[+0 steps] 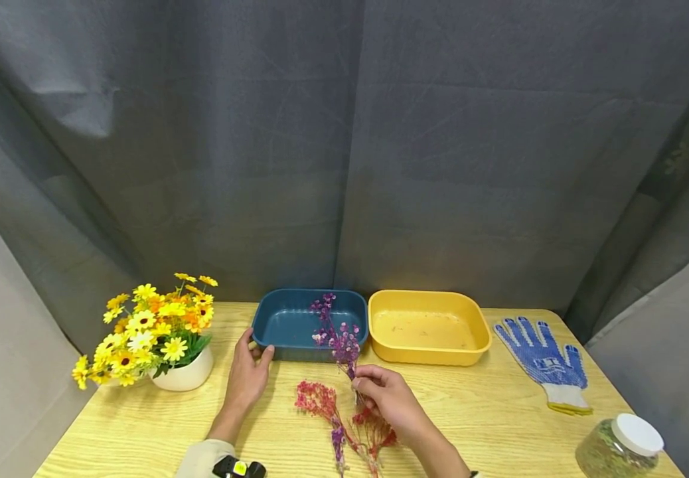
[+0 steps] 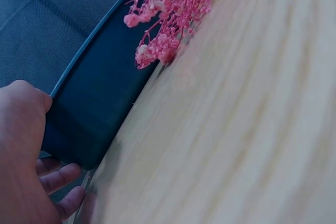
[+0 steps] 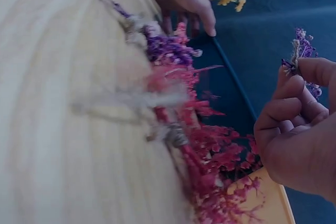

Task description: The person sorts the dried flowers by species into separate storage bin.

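Note:
My left hand (image 1: 246,380) grips the left front corner of a dark blue plastic tray (image 1: 303,354); its thumb lies on the rim in the left wrist view. Between thumb and fingers, my right hand (image 1: 397,405) pinches a small bunch of purple dried flowers (image 1: 344,344) by its tied stem. The blossoms of this bunch stand up in front of the blue tray and overlap it in the head view. Below on the table lie pink-red dried flowers (image 1: 316,399) and another purple bunch (image 1: 338,438), tied with twine in the right wrist view.
A yellow tray (image 1: 422,357) with small crumbs stands right beside the blue one. At the left is a white pot (image 1: 186,376) of yellow and orange flowers (image 1: 162,325). A blue-and-white glove (image 1: 550,365) and a lidded jar (image 1: 616,448) lie at the right. A grey curtain (image 1: 344,146) hangs behind.

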`<action>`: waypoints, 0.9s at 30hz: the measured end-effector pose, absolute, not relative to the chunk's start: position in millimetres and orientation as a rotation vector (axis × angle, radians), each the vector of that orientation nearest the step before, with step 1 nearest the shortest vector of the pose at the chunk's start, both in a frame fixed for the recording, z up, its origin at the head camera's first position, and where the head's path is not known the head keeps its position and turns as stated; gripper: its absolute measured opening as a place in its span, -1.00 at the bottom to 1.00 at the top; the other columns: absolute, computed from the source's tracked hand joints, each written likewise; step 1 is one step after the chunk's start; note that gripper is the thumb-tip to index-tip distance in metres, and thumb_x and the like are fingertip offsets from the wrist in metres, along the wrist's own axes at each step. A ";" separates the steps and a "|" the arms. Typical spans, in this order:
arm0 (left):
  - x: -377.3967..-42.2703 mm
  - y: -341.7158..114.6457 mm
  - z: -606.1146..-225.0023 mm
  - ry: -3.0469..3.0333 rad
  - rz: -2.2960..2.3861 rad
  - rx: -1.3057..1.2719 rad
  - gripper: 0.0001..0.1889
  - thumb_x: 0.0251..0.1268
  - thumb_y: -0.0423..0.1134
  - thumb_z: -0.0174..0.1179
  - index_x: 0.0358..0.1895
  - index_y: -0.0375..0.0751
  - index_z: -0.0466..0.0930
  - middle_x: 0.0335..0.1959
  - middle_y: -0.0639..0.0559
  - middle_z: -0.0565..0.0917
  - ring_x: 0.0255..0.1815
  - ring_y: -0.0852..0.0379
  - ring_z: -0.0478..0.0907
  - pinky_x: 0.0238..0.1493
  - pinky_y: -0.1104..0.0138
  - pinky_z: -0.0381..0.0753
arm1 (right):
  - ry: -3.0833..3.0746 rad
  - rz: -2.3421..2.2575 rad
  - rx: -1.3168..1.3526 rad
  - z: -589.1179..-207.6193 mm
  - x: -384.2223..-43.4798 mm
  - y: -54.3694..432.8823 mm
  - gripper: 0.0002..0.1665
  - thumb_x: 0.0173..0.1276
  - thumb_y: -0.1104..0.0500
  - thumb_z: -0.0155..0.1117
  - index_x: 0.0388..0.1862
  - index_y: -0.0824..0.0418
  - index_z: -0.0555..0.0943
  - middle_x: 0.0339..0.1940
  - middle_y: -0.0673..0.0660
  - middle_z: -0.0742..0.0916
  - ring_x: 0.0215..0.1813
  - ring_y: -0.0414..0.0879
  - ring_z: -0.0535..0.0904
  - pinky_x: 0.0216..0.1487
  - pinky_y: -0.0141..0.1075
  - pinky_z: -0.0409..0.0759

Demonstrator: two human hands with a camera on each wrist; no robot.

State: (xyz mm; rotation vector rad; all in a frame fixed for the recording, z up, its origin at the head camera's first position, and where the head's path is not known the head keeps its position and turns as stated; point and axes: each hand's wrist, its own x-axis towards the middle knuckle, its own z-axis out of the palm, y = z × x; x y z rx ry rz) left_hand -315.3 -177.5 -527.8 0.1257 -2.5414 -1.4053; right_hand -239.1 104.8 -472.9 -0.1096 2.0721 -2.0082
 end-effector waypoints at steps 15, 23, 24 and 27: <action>-315.4 -178.1 -528.2 -2.527 -1.414 0.110 -0.29 0.45 0.01 0.04 0.51 -0.11 -0.03 0.38 -0.19 0.32 0.21 -0.10 0.51 0.18 -0.01 0.44 | 2.079 -2.076 -0.103 -439.2 -267.4 117.4 -0.71 0.40 0.16 0.16 0.00 0.33 0.52 -0.44 -0.02 0.51 -0.43 -0.16 0.30 -0.43 -0.36 0.27; -315.5 -178.1 -528.4 -2.524 -1.416 0.120 -0.30 0.45 -0.03 0.05 0.51 -0.11 -0.03 0.38 -0.19 0.31 0.21 -0.11 0.51 0.18 -0.02 0.44 | 2.194 -1.976 -0.148 -441.6 -297.5 121.0 -0.71 0.40 0.12 0.20 -0.01 0.26 0.58 -0.47 0.01 0.51 -0.40 -0.09 0.32 -0.41 -0.32 0.27; -315.3 -178.0 -528.4 -2.522 -1.413 0.121 -0.31 0.45 -0.04 0.05 0.51 -0.11 -0.03 0.37 -0.19 0.32 0.21 -0.11 0.51 0.18 -0.02 0.44 | 2.202 -1.966 -0.148 -442.2 -300.4 121.1 -0.73 0.40 0.12 0.21 -0.02 0.24 0.59 -0.47 0.00 0.52 -0.40 -0.09 0.33 -0.41 -0.33 0.27; -315.2 -177.4 -529.1 -2.519 -1.400 0.123 -0.31 0.44 -0.05 0.06 0.51 -0.12 -0.01 0.36 -0.18 0.34 0.19 -0.10 0.52 0.17 -0.01 0.44 | 2.211 -1.951 -0.125 -444.0 -307.8 120.8 -0.74 0.39 0.10 0.22 -0.04 0.22 0.61 -0.46 -0.01 0.55 -0.39 -0.11 0.38 -0.41 -0.33 0.29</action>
